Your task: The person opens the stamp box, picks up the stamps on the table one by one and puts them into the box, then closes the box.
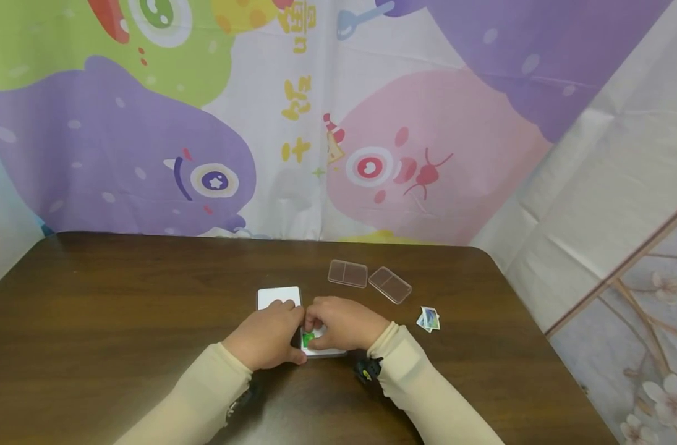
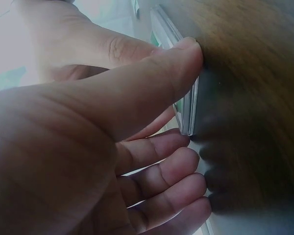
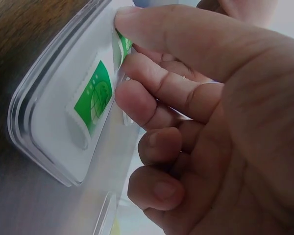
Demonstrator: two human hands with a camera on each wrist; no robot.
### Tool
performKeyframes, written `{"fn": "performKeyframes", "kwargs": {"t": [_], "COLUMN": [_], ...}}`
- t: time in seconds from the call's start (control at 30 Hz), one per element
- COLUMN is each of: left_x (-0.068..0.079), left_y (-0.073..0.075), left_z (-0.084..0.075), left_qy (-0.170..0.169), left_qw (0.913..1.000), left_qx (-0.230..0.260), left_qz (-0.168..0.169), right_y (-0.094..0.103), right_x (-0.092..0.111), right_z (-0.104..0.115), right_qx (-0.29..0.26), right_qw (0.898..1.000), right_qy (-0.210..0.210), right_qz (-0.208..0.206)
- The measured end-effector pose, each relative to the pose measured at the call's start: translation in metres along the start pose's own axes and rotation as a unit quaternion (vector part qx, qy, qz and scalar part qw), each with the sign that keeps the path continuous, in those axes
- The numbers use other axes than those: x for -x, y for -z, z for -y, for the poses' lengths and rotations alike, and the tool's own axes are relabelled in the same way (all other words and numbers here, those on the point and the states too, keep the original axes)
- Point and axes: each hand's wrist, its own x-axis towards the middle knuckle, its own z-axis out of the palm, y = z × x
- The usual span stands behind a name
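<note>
The green stamp lay on a white card in a clear case, and in the head view only a small green corner of it showed between the two hands. Most of the case was hidden under the hands; whether it joined the white card poking out at 12 o'clock of the left hand could not be told. The left wrist view was blurred and showed only a thin edge of the case.

The right hand lay over the case with curled fingers; the right wrist view showed its thumb tip pressed on the case above a second green piece and its finger knuckles just beside the stamp, at the stamp's 3 o'clock. Whether it truly pinched anything was unclear. The left hand gripped the case's edge, thumb on one face and fingers curled behind.

On the table, two clear plastic lids lay at 1 o'clock of the right hand, and a few loose stamps lay at its 3 o'clock, well apart from it.
</note>
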Motion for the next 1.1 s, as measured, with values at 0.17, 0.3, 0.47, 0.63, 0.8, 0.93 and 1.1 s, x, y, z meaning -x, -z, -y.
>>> {"fn": "performKeyframes", "kwargs": {"t": [0.17, 0.3, 0.47, 0.63, 0.8, 0.93, 1.1], "left_x": [0.0, 0.0, 0.0, -0.001, -0.001, -0.002, -0.002], "left_y": [0.0, 0.0, 0.0, -0.001, 0.001, 0.002, 0.0], "left_z": [0.0, 0.0, 0.0, 0.0, -0.001, -0.001, -0.001], "left_qy": [-0.001, -0.004, -0.005, -0.006, -0.008, -0.007, -0.003], "left_qw": [1.0, 0.9999, 0.9999, 0.9999, 0.9999, 0.9999, 0.9998], "left_qx": [-0.002, -0.008, -0.014, -0.013, -0.012, -0.012, -0.012], "left_qz": [0.003, 0.004, 0.003, 0.0, 0.002, 0.006, 0.013], "right_y": [0.001, 0.002, 0.002, 0.002, 0.009, 0.017, 0.022], "right_x": [0.001, 0.001, 0.001, 0.002, 0.004, 0.009, 0.015], "right_z": [0.001, 0.001, -0.001, -0.002, -0.007, -0.015, -0.022], "right_qx": [-0.004, -0.004, -0.001, -0.008, -0.006, 0.005, 0.003], "right_qw": [1.0, 1.0, 1.0, 1.0, 1.0, 1.0, 0.998], "right_qy": [-0.002, -0.002, 0.003, 0.01, 0.01, -0.02, -0.055], "right_qz": [0.005, 0.007, 0.009, 0.012, 0.005, -0.013, 0.02]}}
